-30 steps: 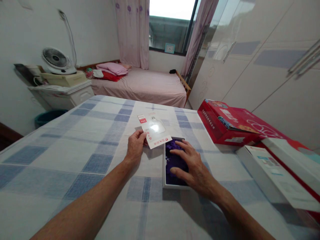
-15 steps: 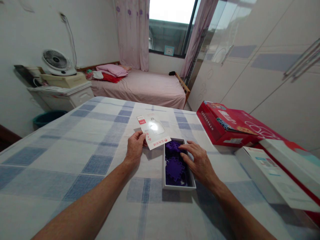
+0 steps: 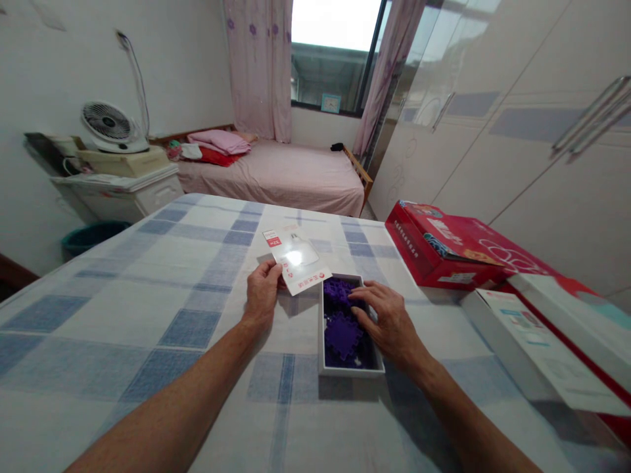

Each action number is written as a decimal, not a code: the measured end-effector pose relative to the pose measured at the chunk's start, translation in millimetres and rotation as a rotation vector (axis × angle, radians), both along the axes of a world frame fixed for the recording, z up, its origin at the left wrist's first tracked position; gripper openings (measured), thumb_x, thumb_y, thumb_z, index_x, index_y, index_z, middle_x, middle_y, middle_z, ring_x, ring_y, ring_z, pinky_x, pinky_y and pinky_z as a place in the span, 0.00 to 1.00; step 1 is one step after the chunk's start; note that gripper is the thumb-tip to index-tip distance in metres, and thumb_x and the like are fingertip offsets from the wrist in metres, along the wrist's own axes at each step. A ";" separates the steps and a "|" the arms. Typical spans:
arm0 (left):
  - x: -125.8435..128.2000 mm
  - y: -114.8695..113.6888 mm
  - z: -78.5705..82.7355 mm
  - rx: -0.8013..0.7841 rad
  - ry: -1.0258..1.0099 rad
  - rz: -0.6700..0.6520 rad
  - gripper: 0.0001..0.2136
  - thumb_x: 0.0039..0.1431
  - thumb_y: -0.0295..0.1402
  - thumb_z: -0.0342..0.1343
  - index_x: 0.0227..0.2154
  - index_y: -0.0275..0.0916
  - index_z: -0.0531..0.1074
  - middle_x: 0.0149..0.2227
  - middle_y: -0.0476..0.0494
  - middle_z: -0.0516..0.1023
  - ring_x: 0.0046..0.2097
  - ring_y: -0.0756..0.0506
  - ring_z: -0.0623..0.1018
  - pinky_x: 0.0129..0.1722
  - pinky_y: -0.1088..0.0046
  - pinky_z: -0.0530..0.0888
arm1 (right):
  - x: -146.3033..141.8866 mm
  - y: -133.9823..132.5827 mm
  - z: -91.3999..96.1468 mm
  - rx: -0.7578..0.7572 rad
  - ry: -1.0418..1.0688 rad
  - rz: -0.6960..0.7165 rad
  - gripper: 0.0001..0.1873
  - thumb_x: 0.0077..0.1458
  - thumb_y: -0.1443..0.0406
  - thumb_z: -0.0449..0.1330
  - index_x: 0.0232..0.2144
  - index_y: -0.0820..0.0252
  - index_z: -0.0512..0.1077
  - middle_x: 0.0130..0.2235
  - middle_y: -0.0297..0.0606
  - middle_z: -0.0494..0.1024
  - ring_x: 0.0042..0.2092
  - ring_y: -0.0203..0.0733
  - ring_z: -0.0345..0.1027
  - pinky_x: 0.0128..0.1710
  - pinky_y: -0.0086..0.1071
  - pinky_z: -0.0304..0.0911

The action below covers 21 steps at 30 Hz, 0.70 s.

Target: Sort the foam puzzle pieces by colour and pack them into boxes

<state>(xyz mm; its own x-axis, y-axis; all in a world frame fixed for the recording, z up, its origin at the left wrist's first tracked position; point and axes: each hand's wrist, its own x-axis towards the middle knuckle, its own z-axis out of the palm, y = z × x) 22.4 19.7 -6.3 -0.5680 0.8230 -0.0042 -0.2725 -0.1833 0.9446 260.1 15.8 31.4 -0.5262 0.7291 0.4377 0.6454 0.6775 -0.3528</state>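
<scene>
A flat card printed with a bulb shape and red lettering is pinched at its lower left edge by my left hand. Its lower right corner overlaps the top left of an open white box. Inside the box lie purple pieces with toothed edges: a broad flat one towards me and a smaller-looking one at the far end. My right hand reaches over the box's right wall, thumb and fingers bent and apart. Its fingertips are at the far purple piece; whether they touch it is unclear.
A blue-and-white checked cloth covers the table. On the right are a red box and a long white box. Beyond the table stands a bed; a fan sits at the left.
My right hand has moved slightly left and further into the white box. My left hand still holds the card, and the whole view has shifted a little.
</scene>
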 end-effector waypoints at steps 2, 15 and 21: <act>-0.7 0.3 -1.1 0.003 0.006 -0.003 0.14 0.44 0.37 0.58 0.34 0.35 0.73 0.27 0.48 0.76 0.24 0.49 0.73 0.23 0.75 0.68 | -0.2 -3.7 9.8 0.007 0.031 0.007 0.05 0.56 0.65 0.57 0.36 0.56 0.73 0.40 0.38 0.76 0.49 0.45 0.65 0.52 0.46 0.56; 0.8 -1.5 1.6 0.001 0.036 -0.016 0.13 0.45 0.37 0.58 0.34 0.35 0.73 0.27 0.47 0.76 0.24 0.49 0.73 0.23 0.75 0.69 | -12.6 -19.5 14.9 -0.103 0.100 -0.046 0.06 0.56 0.64 0.58 0.27 0.57 0.70 0.40 0.38 0.72 0.48 0.45 0.62 0.49 0.43 0.55; 0.9 -2.2 2.6 -0.003 0.032 -0.023 0.15 0.44 0.38 0.58 0.35 0.35 0.74 0.27 0.47 0.77 0.24 0.49 0.73 0.23 0.75 0.68 | -8.9 -21.0 23.7 -0.028 0.071 -0.136 0.07 0.55 0.59 0.58 0.34 0.56 0.70 0.39 0.39 0.72 0.44 0.46 0.63 0.46 0.44 0.56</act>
